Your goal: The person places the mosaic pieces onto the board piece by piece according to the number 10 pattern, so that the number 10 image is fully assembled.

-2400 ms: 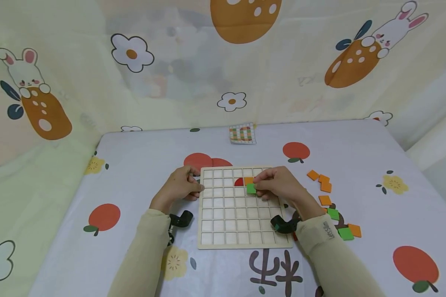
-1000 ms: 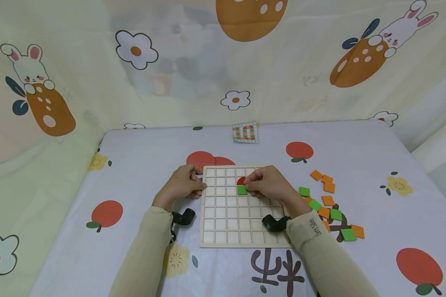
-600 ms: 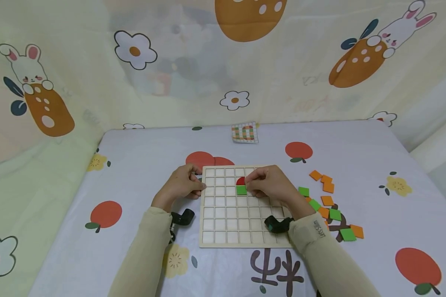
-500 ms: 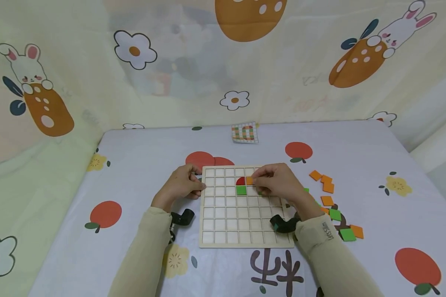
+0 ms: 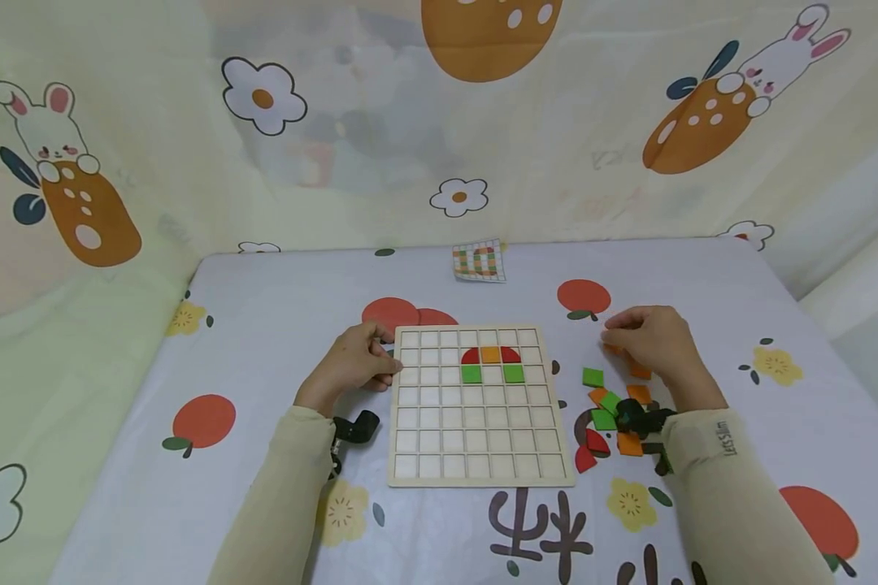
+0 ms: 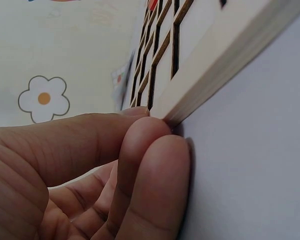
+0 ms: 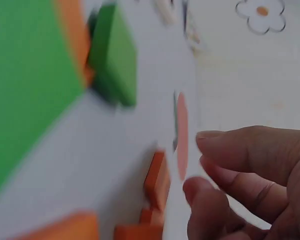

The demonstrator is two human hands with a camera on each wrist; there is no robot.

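A wooden grid board (image 5: pixel 481 482) lies on the table. Its upper rows hold an orange square tile (image 5: pixel 490 355) between two red quarter-round tiles (image 5: pixel 471 356), with two green square tiles (image 5: pixel 471 374) below the red ones. At the left rim, my left hand (image 5: pixel 347 361) pinches the board's edge between thumb and fingers; the left wrist view shows this grip up close. Off to the right, my right hand (image 5: pixel 654 345) hovers over loose orange tiles (image 7: pixel 158 179). In the right wrist view its thumb and fingers are apart, with nothing between them.
Loose green (image 5: pixel 593 377), orange (image 5: pixel 629 444) and red (image 5: pixel 586 458) tiles lie right of the board, some under the right wrist's black camera (image 5: pixel 640 416). Behind the board rests a small printed pattern card (image 5: pixel 479 262). A patterned curtain (image 5: pixel 366 162) hangs at the back.
My right hand has left the board and moved right to the loose orange tiles. The right-hand red and green tiles on the board are now uncovered. My left hand stays at the rim.
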